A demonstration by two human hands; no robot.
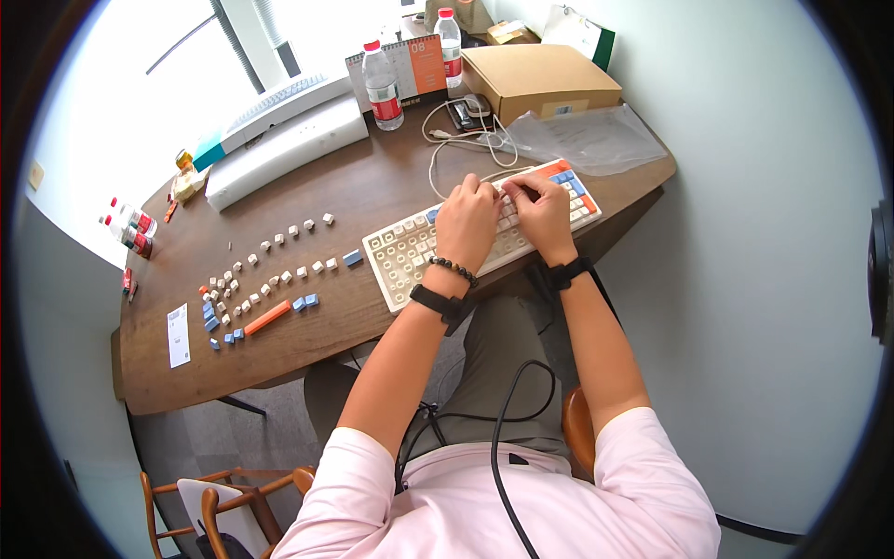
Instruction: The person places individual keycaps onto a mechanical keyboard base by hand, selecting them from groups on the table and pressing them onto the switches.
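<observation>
A cream keyboard [399, 265] lies at a slant near the table's front edge, with orange and blue keys at its right end. Its left part shows many bare switch sockets where keycaps are off. Over its upper middle, my left hand [468, 220] is closed, fingers bent at the back rows. Beside it my right hand [543, 217] pinches thumb to finger over the same rows. What lies between the fingers of either hand is too small to tell. Left of the keyboard, loose white keycaps [287, 276] stand in rows, with a blue keycap [352, 257] closest.
An orange long keycap [268, 318] and several blue keycaps [210, 323] lie farther left, near a white card [178, 336]. Behind stand a water bottle [383, 93], a desk calendar [419, 70] and a cardboard box [540, 79]. A white cable [435, 168] curls behind the keyboard, beside a clear plastic bag [596, 140].
</observation>
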